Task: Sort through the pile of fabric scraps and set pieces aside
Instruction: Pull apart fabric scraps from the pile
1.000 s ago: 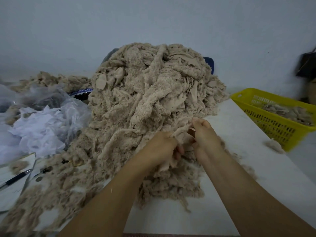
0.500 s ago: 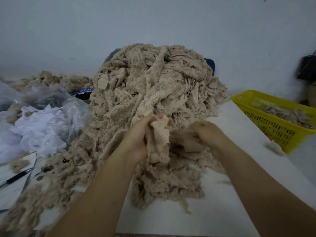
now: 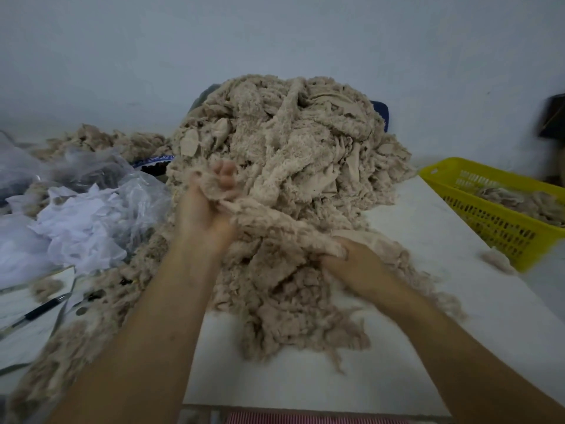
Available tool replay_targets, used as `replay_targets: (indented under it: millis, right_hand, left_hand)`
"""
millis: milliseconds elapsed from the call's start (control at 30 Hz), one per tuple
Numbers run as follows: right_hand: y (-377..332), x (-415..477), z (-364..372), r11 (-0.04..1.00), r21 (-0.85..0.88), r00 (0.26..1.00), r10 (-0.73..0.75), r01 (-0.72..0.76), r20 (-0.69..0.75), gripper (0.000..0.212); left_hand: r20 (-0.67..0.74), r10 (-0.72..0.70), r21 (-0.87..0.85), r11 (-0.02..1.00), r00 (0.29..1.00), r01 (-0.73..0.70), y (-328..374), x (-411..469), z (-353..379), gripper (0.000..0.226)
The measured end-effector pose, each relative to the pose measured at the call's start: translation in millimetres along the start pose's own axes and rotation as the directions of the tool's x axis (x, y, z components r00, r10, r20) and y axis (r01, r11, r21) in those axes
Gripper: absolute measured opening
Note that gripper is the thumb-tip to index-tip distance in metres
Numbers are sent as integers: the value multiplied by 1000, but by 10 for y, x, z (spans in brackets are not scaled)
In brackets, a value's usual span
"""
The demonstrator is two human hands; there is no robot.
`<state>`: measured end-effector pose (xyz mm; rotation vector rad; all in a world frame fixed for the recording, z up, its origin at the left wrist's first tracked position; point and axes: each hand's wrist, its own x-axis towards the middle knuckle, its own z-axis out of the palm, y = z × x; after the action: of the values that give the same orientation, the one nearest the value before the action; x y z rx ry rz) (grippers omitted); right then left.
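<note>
- On my feed, the tall pile of beige fluffy fabric scraps (image 3: pixel 290 154) sits at the middle of the white table (image 3: pixel 428 240), heaped against the pale wall and spilling toward the near edge and off to the left.
- My left hand (image 3: pixel 204 209) is raised in front of the pile. Its fingers (image 3: pixel 224 175) are curled tight round one end of a long fuzzy beige strip (image 3: pixel 275 224).
- My right hand (image 3: pixel 354 264) is lower, down among the loose scraps near the tabletop. Its fingers are curled over the strip's other end and grip it.
- The strip runs slanted between the two hands, high on the left and low on the right, and it lies against the front of the pile.
- A yellow plastic lattice basket (image 3: pixel 489 215) stands at the right edge of the table, well apart from the pile, with a few beige scraps inside.
- A small beige tuft (image 3: pixel 495 260) lies on the table just beside the basket's near corner.
- To the left is a clear plastic bag of white fabric (image 3: pixel 85 228), touching the pile's edge.
- A dark pen (image 3: pixel 42 310) lies on papers at the far left.
</note>
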<state>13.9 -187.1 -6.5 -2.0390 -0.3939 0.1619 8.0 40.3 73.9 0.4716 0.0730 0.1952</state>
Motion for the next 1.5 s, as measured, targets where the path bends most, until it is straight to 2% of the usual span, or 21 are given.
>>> replay_targets:
  millis: [67,167,233,333,433,500,600,767,867,1000,1067,1100,1133,1167,1200,1233,1267,1300,1367,1433,1500]
  right_hand:
    - [-1,-13,-198,996,86,999,40,-38,-18,27]
    - [-74,-5,-331,991,129,996,-31,41,-78,23]
    - [-174,14,-322,989,84,988,-117,126,-100,19]
    - [-237,26,-270,981,-41,976,-192,188,-104,24]
    - [-207,-16,-303,968,-167,967,-210,185,-146,26]
    - [-110,-55,-395,954,-260,941,-218,150,-258,23]
    - [74,-126,-557,981,-183,915,-131,65,-382,48]
    - [-74,-120,-308,967,-187,979,-189,171,-82,42]
    - [-226,-93,25,972,-73,973,-227,223,-45,37]
    - [-114,-89,114,998,-25,998,-65,65,2,9]
    - [-44,-42,-35,990,141,1000,7,-3,-28,16]
    - [-18,-5,-187,926,378,997,39,-10,-70,16]
    - [-9,25,-378,746,665,988,80,26,-129,16]
    - [-5,46,-586,456,884,971,145,106,-191,24]
    - [55,77,-774,221,956,943,231,190,-241,43]
    - [117,99,-906,144,967,911,329,211,-248,61]
    - [184,109,-956,238,957,884,393,167,-252,68]
    - [241,115,-922,460,886,858,427,66,-285,67]
    - [428,102,-730,888,423,807,378,-177,-455,49]
    - [582,46,-575,949,-74,803,218,-308,-554,40]
    - [620,12,-505,904,-257,848,180,-343,-499,41]
  left_hand:
    - [-45,72,310,949,996,-54,57,4,-108,33]
    - [37,50,837,544,998,-58,-136,-152,-199,58]
    - [85,-97,956,287,992,-54,-333,-279,-162,69]
    - [97,-331,994,88,939,-71,-526,-394,-75,44]
    - [97,-315,967,253,944,-14,-529,-440,-80,16]
    - [31,-203,908,415,979,57,-421,-430,-102,16]
    - [-61,-101,766,633,993,112,-232,-318,-189,22]
    - [20,-170,794,602,985,87,-474,-284,-205,36]
    - [59,-267,792,599,962,118,-755,-326,-122,47]
    - [108,-363,844,525,926,107,-919,-371,-131,48]
    - [196,-388,836,546,901,53,-905,-374,-180,39]
    - [225,-387,830,556,894,32,-890,-358,-206,32]
    - [231,-379,832,554,896,20,-879,-337,-218,29]
    - [218,-364,845,534,906,12,-874,-315,-226,29]
    - [199,-346,863,506,917,4,-885,-293,-239,30]
    - [182,-327,882,471,928,-7,-909,-272,-258,27]
    - [166,-301,900,436,939,-19,-939,-250,-266,21]
    - [151,-273,917,397,950,-32,-973,-228,-272,13]
    - [110,-219,959,281,969,-45,-1061,-186,-293,12]
    - [56,-187,993,114,981,-35,-1148,-177,-304,14]
    - [47,-159,998,-37,986,-54,-1209,-176,-308,21]
